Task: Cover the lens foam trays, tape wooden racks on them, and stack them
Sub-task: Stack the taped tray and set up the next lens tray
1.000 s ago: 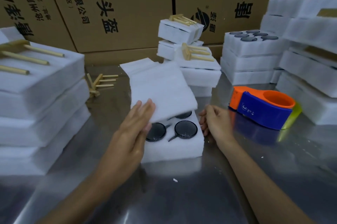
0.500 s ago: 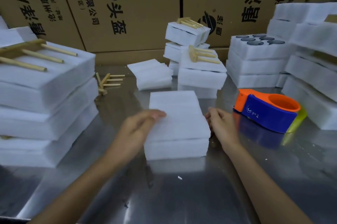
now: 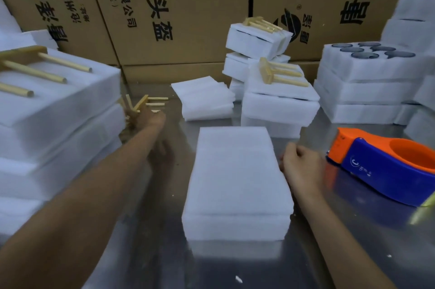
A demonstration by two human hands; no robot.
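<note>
In the middle of the metal table (image 3: pixel 146 253) we see the lens foam tray (image 3: pixel 236 227) lying flat with its white foam cover sheet (image 3: pixel 237 168) laid squarely over it, so no lenses show. Our right hand (image 3: pixel 302 166) rests against the tray's right edge, its fingers curled loosely and gripping nothing. Our left hand (image 3: pixel 150 119) is stretched far out to the small pile of loose wooden racks (image 3: pixel 146 102) beside the tall foam stack on the left (image 3: pixel 58 124); it is blurred, and we cannot tell whether the fingers have closed on a rack. Just right of the right hand sits the orange and blue tape dispenser (image 3: pixel 386 166). Behind the tray lie spare cover sheets (image 3: pixel 207 100) and a stack of covered trays (image 3: pixel 277 100) with a wooden rack (image 3: pixel 280 73) on top. Further right, an uncovered tray (image 3: pixel 372 60) shows dark lenses. Cardboard boxes (image 3: pixel 188 6) line the back.
</note>
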